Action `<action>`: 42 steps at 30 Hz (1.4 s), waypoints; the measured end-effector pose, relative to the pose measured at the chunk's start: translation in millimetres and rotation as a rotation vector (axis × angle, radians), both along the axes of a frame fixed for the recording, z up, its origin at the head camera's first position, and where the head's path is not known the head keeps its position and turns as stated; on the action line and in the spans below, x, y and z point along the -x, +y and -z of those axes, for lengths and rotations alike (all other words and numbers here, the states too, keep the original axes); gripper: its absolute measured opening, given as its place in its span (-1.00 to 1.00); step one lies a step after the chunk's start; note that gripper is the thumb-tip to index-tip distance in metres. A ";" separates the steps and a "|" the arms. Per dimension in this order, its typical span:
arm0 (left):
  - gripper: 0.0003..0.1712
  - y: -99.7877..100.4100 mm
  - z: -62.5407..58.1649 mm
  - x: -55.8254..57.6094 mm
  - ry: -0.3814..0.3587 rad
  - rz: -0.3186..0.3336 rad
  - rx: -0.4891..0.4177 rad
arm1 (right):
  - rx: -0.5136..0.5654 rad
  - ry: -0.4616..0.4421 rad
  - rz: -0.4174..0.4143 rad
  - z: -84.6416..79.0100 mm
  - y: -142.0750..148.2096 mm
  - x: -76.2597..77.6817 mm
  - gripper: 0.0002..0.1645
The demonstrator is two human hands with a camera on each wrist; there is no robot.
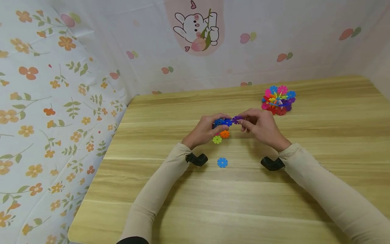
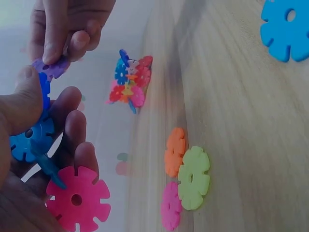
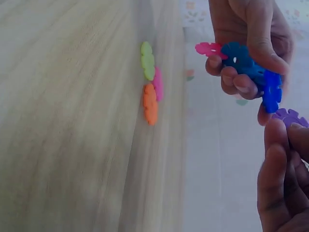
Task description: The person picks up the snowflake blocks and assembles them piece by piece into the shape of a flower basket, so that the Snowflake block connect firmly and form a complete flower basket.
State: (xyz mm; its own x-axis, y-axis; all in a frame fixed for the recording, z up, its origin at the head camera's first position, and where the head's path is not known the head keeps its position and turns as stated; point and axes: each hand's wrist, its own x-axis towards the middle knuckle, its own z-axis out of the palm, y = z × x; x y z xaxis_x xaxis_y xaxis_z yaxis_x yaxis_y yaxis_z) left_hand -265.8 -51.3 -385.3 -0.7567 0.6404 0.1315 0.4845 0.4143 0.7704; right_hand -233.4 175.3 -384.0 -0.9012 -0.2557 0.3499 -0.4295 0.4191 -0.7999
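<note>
My left hand (image 1: 204,130) grips a small chain of joined plastic snowflake discs. In the left wrist view the chain includes a teal disc (image 2: 46,133), a dark blue disc (image 2: 45,92) and a bright pink disc (image 2: 89,212) at its lower end. Thumb and fingers of my right hand (image 1: 262,126) pinch a purple snowflake disc (image 1: 236,120). Its edge meets the dark blue disc in the left wrist view. Both hands are raised over the wooden table, close together. Just below the left hand lie an orange disc (image 1: 224,134), a yellow-green disc (image 1: 217,139) and a loose pink disc (image 2: 171,207).
A light blue disc (image 1: 222,162) lies alone on the wooden table (image 1: 213,210), between the forearms. At the back right sits a multicoloured cluster of snowflake discs (image 1: 278,100). Patterned cloth (image 1: 122,30) hangs behind the table and along its left side.
</note>
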 end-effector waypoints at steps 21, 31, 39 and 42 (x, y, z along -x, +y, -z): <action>-0.60 1.9 3.3 -2.7 -0.005 0.017 -0.030 | -0.072 0.137 0.016 6.3 1.1 -2.3 -0.90; -0.60 7.8 -0.4 -4.9 0.062 0.029 0.010 | -0.059 0.237 0.033 7.8 -1.6 -6.1 -0.92; -0.64 11.3 1.3 -6.1 0.096 0.027 0.058 | -0.052 0.227 -0.023 8.9 -3.9 -4.1 -0.91; -0.65 12.0 3.1 -4.4 0.084 0.018 0.049 | -0.069 0.184 -0.031 7.1 -3.6 -1.0 -0.92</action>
